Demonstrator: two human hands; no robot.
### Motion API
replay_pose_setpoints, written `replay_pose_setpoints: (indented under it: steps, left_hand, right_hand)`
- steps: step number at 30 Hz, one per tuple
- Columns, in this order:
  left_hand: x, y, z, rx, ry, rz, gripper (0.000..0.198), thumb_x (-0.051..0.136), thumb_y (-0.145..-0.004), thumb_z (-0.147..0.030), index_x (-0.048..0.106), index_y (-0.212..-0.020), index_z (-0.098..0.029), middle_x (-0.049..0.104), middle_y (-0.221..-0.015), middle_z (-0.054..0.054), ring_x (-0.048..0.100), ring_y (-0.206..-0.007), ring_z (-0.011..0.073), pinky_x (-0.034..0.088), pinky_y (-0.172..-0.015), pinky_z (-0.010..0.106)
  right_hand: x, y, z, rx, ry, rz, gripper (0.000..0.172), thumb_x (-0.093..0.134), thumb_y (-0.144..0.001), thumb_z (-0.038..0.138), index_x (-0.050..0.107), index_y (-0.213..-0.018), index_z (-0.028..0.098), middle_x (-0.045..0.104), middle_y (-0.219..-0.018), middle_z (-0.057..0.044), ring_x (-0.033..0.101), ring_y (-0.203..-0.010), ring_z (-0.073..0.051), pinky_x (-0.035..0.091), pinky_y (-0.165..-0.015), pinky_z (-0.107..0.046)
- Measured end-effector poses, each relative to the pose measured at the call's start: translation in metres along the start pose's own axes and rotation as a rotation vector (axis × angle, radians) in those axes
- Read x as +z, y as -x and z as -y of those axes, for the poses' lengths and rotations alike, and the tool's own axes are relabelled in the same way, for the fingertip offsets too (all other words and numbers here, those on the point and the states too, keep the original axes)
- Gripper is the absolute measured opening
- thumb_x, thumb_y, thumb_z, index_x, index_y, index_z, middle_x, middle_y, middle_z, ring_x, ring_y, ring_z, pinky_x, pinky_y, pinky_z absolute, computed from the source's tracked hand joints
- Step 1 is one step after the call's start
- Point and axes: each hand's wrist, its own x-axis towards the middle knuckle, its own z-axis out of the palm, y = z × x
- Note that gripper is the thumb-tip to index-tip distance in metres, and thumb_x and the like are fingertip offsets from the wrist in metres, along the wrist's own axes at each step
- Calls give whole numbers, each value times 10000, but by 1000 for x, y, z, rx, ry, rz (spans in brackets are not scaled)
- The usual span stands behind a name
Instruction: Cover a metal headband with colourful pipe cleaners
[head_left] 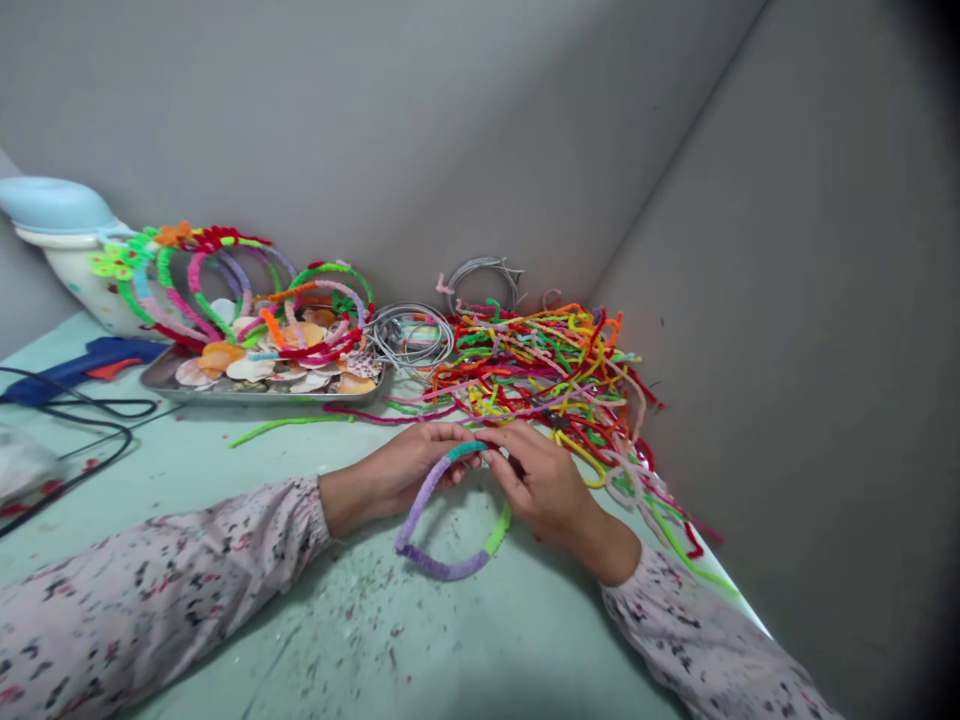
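A fuzzy ring [448,571] in purple, lilac, green and teal hangs below both hands, above the pale green table [360,640]. Its teal upper part passes between my left hand [420,465] and my right hand [544,485]. The fingers of my left hand are closed round the teal section. My right thumb and forefinger pinch the ring's top, where a little dark red shows at the fingertips. Both hands nearly touch there. The ring's right side runs behind my right hand and is partly hidden.
Behind the hands lies a heap of colourful fuzzy stems [525,365], beside coiled grey wire [412,335]. A metal tray [262,397] holds shells and fuzzy rings. At the left are a blue glue gun [75,368], black cables and a lidded container [90,265].
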Motion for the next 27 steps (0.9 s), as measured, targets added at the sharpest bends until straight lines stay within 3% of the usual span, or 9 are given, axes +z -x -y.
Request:
replay_pose_setpoints:
  steps: [9,17,27]
  left_hand:
    - [-2,0,-2,-65,71,-8,181,742,-698,-178,656,-849,-127,603,-672,-9,515,-523,49,385,-492,160]
    - [-3,0,-8,-287,56,61,197,595,-797,-241,603,-667,-92,565,-582,11,515,-446,64,363,-393,156]
    - [-2,-3,-6,-220,104,66,84,592,-776,-134,625,-721,-81,579,-576,12,501,-423,55,407,-400,139]
  right_hand:
    - [1,2,0,4,41,13,263,464,-910,209,591,-1141,211,629,-965,-72,601,-885,-177,503,-776,-301]
    - [2,4,-2,-15,53,3,250,478,-906,201,587,-1130,212,638,-993,-72,609,-905,-176,509,-800,-306]
    - [3,3,-3,-47,82,23,241,473,-915,218,583,-1130,201,638,-976,-67,613,-893,-171,506,-797,-298]
